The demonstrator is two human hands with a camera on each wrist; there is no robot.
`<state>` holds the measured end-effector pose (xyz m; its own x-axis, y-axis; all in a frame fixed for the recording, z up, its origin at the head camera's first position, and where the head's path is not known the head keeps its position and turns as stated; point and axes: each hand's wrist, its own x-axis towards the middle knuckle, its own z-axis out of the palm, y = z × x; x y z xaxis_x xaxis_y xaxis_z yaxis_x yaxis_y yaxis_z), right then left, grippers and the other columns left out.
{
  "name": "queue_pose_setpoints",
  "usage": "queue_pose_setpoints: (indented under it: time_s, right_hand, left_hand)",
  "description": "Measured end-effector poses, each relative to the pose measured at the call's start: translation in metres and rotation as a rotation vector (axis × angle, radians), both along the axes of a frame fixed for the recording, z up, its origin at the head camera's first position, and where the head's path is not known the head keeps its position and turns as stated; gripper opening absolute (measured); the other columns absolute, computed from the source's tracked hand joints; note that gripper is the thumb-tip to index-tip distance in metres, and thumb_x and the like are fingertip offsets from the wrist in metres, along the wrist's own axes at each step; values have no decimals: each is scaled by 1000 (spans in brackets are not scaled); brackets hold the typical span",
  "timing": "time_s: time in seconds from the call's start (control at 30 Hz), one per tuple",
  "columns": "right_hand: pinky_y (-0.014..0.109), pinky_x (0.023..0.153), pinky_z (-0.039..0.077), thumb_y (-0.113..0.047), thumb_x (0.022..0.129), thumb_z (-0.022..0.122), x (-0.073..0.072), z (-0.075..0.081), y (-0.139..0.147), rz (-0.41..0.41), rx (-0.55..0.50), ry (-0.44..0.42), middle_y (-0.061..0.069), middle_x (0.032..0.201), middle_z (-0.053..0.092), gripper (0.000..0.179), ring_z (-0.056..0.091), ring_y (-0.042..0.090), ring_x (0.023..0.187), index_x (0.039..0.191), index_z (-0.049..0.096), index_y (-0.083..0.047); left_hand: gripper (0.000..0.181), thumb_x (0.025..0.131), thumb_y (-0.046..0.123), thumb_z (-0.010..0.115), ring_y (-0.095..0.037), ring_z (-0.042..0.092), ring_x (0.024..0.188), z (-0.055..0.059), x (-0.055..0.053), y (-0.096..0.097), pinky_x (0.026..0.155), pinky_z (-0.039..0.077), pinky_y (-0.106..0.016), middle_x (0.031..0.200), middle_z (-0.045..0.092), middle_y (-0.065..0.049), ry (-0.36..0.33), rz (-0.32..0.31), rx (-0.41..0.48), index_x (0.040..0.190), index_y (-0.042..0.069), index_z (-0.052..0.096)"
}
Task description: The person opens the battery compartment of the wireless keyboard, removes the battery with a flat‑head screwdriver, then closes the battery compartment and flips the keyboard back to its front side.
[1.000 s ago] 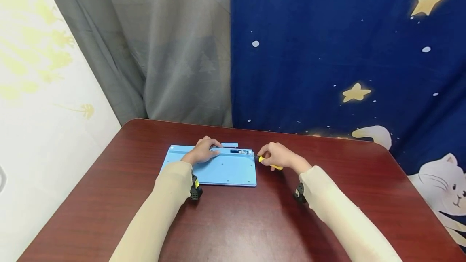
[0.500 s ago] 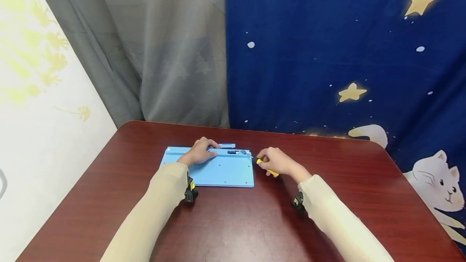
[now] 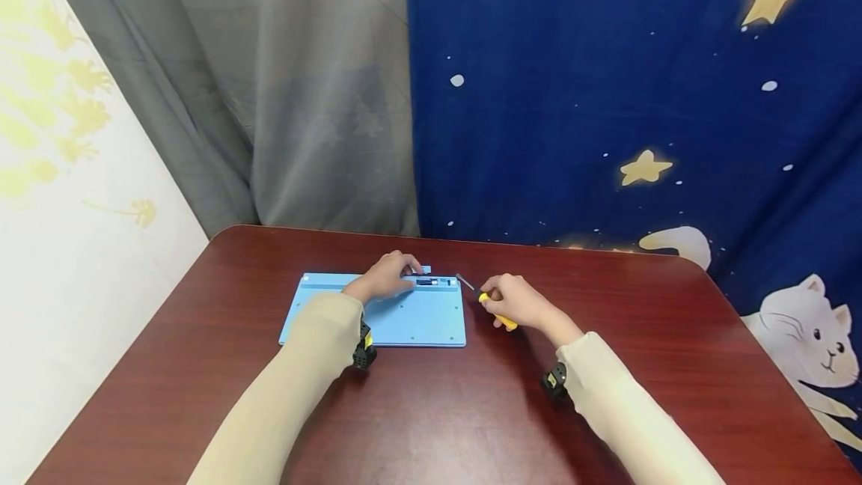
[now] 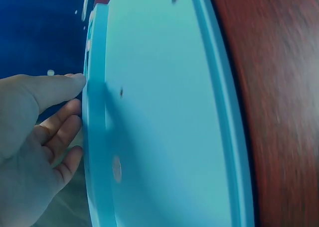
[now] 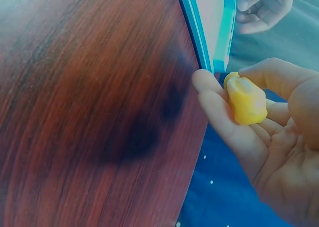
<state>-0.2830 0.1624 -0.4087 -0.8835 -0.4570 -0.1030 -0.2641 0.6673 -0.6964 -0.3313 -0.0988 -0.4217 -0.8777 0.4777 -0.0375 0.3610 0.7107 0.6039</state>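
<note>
A light blue keyboard (image 3: 424,320) lies underside up on the table, small screw spots dotting its back. Along its far raised ridge is an uncovered battery compartment (image 3: 444,282) with a dark battery (image 3: 426,282) in it. My left hand (image 3: 387,275) reaches over this ridge, its thumb and forefinger apart at the compartment's left end. In the left wrist view its fingertips (image 4: 75,82) are right at the keyboard's edge. Right of the keyboard, my right hand (image 3: 521,302) grips a screwdriver (image 3: 500,316) by its yellow handle, the metal shaft pointing toward the keyboard's far right corner.
A small blue battery cover (image 3: 426,269) lies just behind the keyboard, partly hidden by the left fingers. The dark red wooden table (image 3: 431,410) ends at grey (image 3: 330,111) and blue (image 3: 525,133) curtains at the back.
My left hand has slid right along the ridge to the compartment, now covering part of the loose cover. The screwdriver tip has drawn back from the compartment to beyond the keyboard's corner.
</note>
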Motion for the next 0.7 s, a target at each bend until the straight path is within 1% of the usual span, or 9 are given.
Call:
queue_pose_setpoints:
  time_s: [0.13,0.3,0.47,0.6,0.7]
  right_hand:
    - [29,44,49,-1,86,58,1,-2,3,-34,-1,-2,15,77,62,31,62,25,52,113,53,13]
    - [29,43,48,-2,86,58,3,-5,7,-68,-9,-2,15,76,62,31,62,24,52,113,53,13]
    - [30,42,48,-1,85,59,5,-8,9,-102,-16,-6,15,75,63,30,62,23,51,110,54,14]
    - [30,43,49,-2,86,59,6,-10,12,-139,-5,-14,14,75,62,30,62,22,50,111,54,13]
    - [29,44,49,-3,86,59,6,-12,14,-174,3,-25,13,74,62,31,62,22,51,112,54,13]
  left_hand:
    - [25,84,3,64,-22,47,97,-1,0,13,85,41,-36,101,53,-11,37,-37,-45,108,6,62]
    - [27,84,4,65,-22,46,101,1,0,24,87,41,-38,106,53,-9,59,-61,-133,108,12,61]
    - [28,85,5,63,-20,43,102,5,0,28,87,40,-40,110,51,-6,79,-89,-258,109,19,59]
    - [26,87,6,62,-19,43,99,8,-2,30,85,41,-38,109,50,-5,81,-121,-305,108,20,57]
    - [24,87,5,62,-17,45,96,9,-3,31,85,42,-34,107,51,-4,97,-152,-330,105,20,57]
